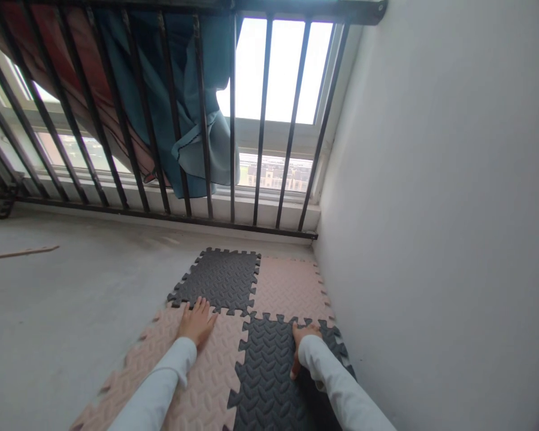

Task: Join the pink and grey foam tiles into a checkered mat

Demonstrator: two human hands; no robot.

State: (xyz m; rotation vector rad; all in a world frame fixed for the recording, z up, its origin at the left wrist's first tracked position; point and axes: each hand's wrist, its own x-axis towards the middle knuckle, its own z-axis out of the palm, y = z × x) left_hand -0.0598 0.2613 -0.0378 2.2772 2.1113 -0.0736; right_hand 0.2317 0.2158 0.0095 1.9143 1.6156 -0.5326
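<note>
Interlocking foam floor mats lie in the corner by the wall. My left hand [196,321] lies flat with its fingers stretched out on a pink mat [206,377], its fingertips at the seam with the far dark grey mat [220,278]. My right hand [303,341] presses down on the near dark grey mat [269,383], close to its seam with the far pink mat [290,287]. The right fingers are bent downward and mostly hidden by the wrist. Both arms wear white sleeves.
A white wall [431,239] runs along the right of the mats. Black metal railing bars [260,131] stand before the window, with blue cloth [193,108] hanging on them. Bare concrete floor [63,299] spreads to the left, with a thin wooden strip [18,252] lying on it.
</note>
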